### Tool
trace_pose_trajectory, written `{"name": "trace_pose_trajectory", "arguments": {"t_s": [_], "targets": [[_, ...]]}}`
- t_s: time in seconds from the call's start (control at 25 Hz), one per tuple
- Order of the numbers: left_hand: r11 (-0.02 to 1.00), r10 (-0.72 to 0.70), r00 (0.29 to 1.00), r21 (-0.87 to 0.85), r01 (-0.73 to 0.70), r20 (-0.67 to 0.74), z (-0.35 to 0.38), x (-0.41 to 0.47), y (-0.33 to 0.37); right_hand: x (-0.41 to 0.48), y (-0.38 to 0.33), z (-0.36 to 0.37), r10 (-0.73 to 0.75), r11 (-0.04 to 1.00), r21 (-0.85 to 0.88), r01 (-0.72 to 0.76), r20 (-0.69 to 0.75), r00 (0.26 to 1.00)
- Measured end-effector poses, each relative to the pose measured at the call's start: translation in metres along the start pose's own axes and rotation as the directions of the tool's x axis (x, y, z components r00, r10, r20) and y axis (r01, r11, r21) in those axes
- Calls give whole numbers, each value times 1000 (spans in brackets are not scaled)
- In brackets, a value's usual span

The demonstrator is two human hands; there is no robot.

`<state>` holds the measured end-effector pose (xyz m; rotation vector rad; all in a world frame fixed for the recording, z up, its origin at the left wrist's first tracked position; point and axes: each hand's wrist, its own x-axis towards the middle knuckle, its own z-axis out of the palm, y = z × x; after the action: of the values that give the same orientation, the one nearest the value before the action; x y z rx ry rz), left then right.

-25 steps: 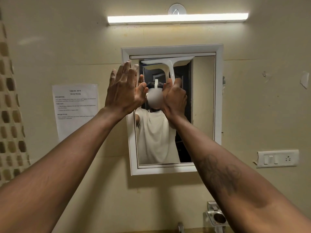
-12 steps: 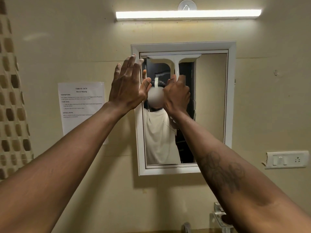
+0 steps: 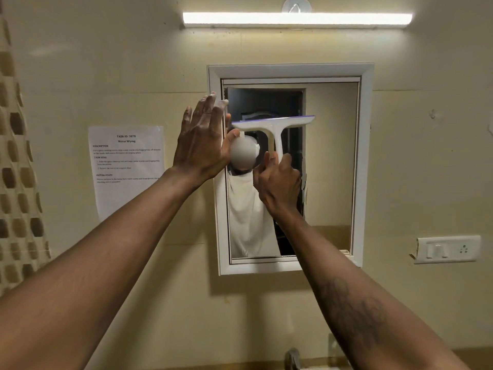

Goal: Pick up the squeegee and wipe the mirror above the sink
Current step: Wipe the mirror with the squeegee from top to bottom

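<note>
Both arms raised, left hand [image 3: 204,145] flat and spread, right hand [image 3: 280,182] fisted.

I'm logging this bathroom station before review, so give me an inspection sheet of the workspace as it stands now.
Surface: mirror in a white frame on a beige wall, glass upright; no streaks can be made out.
Job's things: white squeegee, blade level at mid-height of the glass, handle pointing down.
Clutter: nothing seen.
Grippers: right hand closed around the squeegee handle; left hand open, fingers spread, at the mirror's left frame edge, holding nothing.
Cables: nothing seen.
Surroundings: printed task sheet left of the mirror, lit tube light above, switch and socket plate at lower right, tap at the bottom edge.
</note>
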<state>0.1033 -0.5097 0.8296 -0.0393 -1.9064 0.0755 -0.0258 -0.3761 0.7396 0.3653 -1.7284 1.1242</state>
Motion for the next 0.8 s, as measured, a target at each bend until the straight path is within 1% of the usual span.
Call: {"name": "trace_pose_trajectory", "arguments": {"t_s": [0.12,0.24,0.36,0.44,0.6,0.72,0.8], "targets": [[1000,-1,1000,-6,1,10,1,-8,1,-28,13,5,52,997,55,-52,-4,999],[1000,-1,1000,-11,1,19,1,-16,3,-55,25,7,74,996,42,-76,42,996],[1000,-5,999,-4,5,36,-4,-21,6,-59,19,-1,83,996,40,-86,67,994],[1000,-9,999,-15,10,35,-9,-20,7,-47,7,-9,56,996,68,-61,67,996],[1000,-20,999,-23,21,26,-20,-14,3,-2,-35,-25,29,989,146,-25,-25,999],[999,-31,999,-20,31,22,-26,-11,0,27,-62,-30,26,976,219,-12,-61,998],[999,-32,999,-20,32,20,-29,-9,-2,41,-72,-29,24,977,213,-11,-61,998]]}}
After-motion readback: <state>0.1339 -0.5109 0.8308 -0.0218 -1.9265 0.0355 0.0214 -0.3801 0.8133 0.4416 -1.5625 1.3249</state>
